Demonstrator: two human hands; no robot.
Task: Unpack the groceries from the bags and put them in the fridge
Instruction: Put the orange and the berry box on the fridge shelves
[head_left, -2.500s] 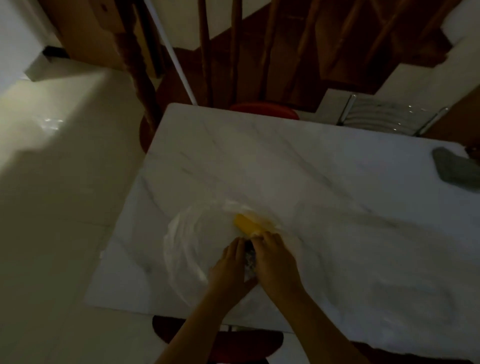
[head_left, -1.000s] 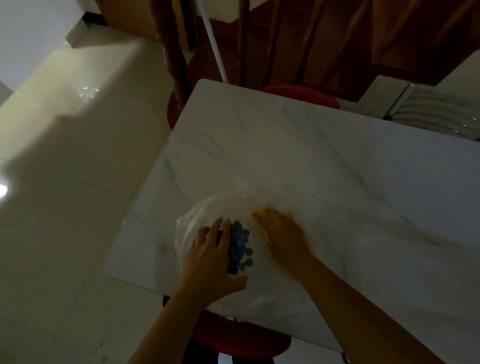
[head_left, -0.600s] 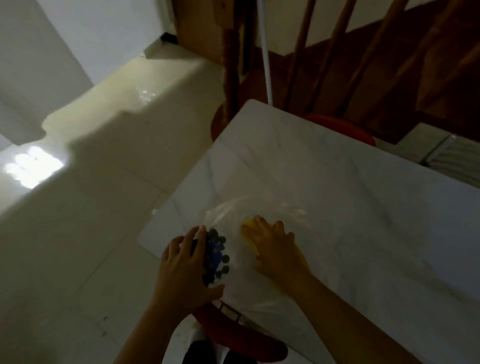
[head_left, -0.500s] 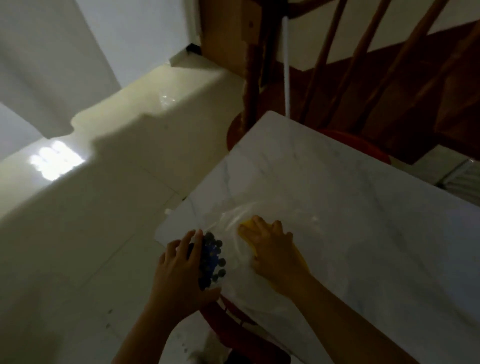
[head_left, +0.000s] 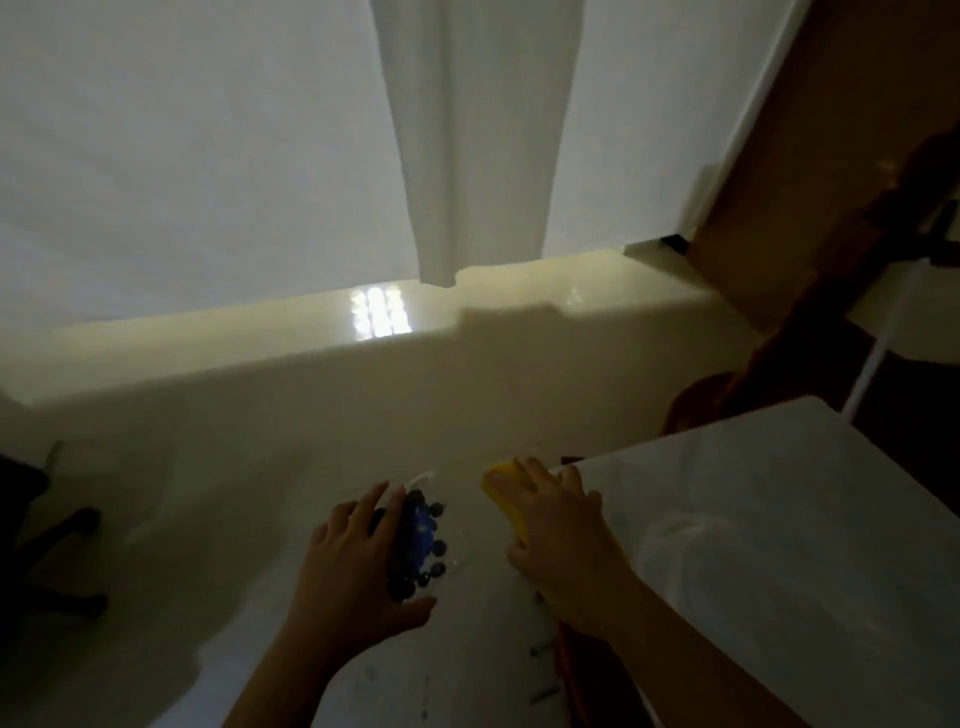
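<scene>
Head view: left hand (head_left: 358, 561) grips blueberries (head_left: 418, 540), right hand (head_left: 561, 535) grips yellow item (head_left: 501, 493), beside marble table (head_left: 779, 519).

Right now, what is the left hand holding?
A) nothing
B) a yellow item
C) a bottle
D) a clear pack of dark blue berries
D: the left hand grips a clear pack of dark blue berries, while the right hand holds the yellow item.
</scene>
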